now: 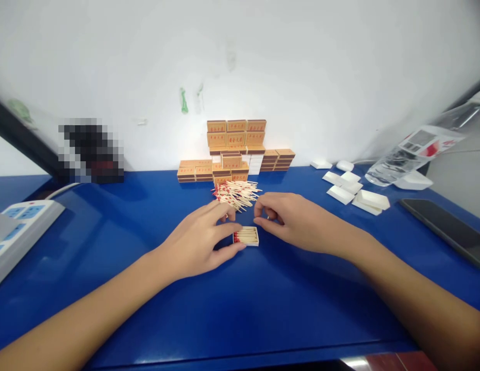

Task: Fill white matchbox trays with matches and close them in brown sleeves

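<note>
Blue table (232, 309), white wall (309, 77) behind. Your left hand (199, 234) grips the match tray (252, 245), near loose matches (240, 195); your right hand (292, 219) curls just beside, can't tell if holding anything.

Counter (240, 314): solid deep blue. Wall (320, 67): white, marked with green smears (184, 101). Matchboxes (235, 139): orange-tan faces with red lettering, dark brown side strips. Small tray (252, 245): white; matches inside (247, 237) have pale cream sticks, red heads along the left end. Loose matches (240, 195): same cream sticks, red tips mixed through the heap. Spare trays (340, 195): plain white. Bottle (386, 167): clear, white label with a red patch and a grey-black block. Phone (448, 226): black. Power strip (50, 212): white, light-blue panels.
</note>
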Motion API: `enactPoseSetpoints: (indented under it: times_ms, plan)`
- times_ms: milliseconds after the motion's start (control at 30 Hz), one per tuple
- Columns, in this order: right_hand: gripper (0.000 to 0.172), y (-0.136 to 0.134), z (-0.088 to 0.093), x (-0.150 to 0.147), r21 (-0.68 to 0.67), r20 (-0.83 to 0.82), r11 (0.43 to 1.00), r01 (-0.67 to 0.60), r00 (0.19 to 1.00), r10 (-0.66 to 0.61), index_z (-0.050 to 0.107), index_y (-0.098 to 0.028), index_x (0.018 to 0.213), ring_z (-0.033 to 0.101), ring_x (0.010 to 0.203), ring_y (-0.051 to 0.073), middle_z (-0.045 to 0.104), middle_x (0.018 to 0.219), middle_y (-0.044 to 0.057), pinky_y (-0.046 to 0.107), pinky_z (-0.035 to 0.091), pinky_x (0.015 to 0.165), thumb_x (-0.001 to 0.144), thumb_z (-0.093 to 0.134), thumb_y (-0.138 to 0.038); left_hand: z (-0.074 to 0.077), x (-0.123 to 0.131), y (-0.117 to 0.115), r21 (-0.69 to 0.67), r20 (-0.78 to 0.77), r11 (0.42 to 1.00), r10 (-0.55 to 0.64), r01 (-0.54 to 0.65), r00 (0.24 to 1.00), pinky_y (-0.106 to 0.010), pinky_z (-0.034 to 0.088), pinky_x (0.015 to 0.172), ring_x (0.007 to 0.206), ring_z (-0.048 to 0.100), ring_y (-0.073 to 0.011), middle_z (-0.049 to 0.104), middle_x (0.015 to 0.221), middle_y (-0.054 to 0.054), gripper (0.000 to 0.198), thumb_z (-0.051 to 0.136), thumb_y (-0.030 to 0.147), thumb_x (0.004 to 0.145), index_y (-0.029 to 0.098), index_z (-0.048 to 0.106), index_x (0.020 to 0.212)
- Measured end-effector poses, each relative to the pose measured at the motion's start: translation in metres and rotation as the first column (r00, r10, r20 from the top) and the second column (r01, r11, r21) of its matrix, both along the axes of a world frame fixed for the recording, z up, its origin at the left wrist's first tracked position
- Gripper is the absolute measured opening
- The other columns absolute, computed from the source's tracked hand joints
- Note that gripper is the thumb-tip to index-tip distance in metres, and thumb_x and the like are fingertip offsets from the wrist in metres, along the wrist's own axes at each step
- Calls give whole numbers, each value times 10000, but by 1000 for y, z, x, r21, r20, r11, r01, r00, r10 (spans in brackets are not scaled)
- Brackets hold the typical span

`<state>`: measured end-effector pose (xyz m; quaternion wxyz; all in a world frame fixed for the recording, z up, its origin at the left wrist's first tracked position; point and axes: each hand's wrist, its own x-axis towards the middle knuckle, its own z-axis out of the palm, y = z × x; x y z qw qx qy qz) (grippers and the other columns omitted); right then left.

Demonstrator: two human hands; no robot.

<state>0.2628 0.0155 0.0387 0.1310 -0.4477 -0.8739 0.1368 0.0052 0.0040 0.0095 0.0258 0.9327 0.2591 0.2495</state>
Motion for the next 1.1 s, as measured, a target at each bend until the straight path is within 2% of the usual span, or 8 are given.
enactPoseSetpoints:
  times_ms: [200, 267, 300, 333, 533, 700, 833, 1100]
  plan:
    - [91, 48, 12, 38, 1, -204, 951, 309, 931, -302, 682, -199, 871, 516, 637, 153, 601, 708, -1, 300, 372, 610, 919, 678, -277, -4, -1, 2, -19, 26, 1000, 0, 0, 1000, -404, 570, 829, 950, 613, -227, 649, 1072, -104, 235, 630, 350, 1035, 169, 757, 1117]
    - [132, 73, 15, 49, -206, -396, 858, 470, 762, -512, 693, -188, 872, 499, 627, 138, 583, 705, 6, 294, 377, 596, 943, 694, -299, -5, -1, 2, -23, 39, 1000, 9, -8, 999, -412, 572, 840, 937, 611, -222, 648, 1060, -99, 238, 620, 343, 1039, 168, 753, 1130]
    - [184, 85, 16, 54, -334, -471, 743, 580, 580, -664, 675, -186, 824, 474, 601, 129, 566, 689, 8, 293, 367, 572, 952, 698, -316, -5, -1, 2, -25, 45, 1000, 12, -11, 999, -415, 574, 843, 936, 612, -221, 647, 1058, -98, 243, 618, 345, 1040, 167, 752, 1137]
    - [242, 97, 16, 57, -375, -477, 681, 629, 499, -724, 641, -182, 792, 458, 580, 124, 552, 683, 14, 293, 362, 546, 982, 663, -331, -5, -1, 2, -31, 44, 999, 14, -13, 999, -418, 576, 847, 937, 613, -222, 646, 1054, -96, 247, 620, 347, 1039, 168, 752, 1147]
    - [368, 142, 7, 63, -493, -425, 546, 677, 360, -830, 571, -192, 676, 404, 489, 118, 512, 571, 14, 289, 243, 436, 842, 846, -373, -5, -2, 3, -36, 32, 999, 42, -41, 999, -434, 581, 839, 963, 612, -239, 646, 1058, -100, 285, 615, 369, 1038, 165, 746, 1186]
    - [323, 142, 6, 62, -553, -497, 555, 621, 289, -818, 572, -191, 699, 348, 481, 88, 461, 548, -31, 260, 221, 412, 851, 832, -307, -5, -3, 4, -39, 43, 998, 49, -48, 998, -430, 584, 844, 955, 614, -233, 654, 1058, -102, 291, 604, 374, 1045, 164, 748, 1185]
    - [341, 114, 12, 61, -523, -620, 625, 579, 245, -745, 562, -202, 722, 361, 510, 91, 438, 582, -42, 244, 232, 403, 841, 840, -362, -4, -4, 4, -16, 87, 998, 57, -55, 995, -437, 583, 857, 964, 612, -237, 668, 1085, -112, 311, 617, 360, 1040, 150, 717, 1246]
    - [352, 34, 10, 15, -506, -699, 812, 289, 414, -583, 635, -194, 735, 391, 511, 78, 528, 636, -26, 232, 255, 422, 790, 860, -459, -5, -1, 0, -90, 0, 996, -9, 9, 1000, -490, 563, 997, 1137, 623, -278, 641, 1252, -130, 335, 639, 412, 1034, 208, 718, 1288]
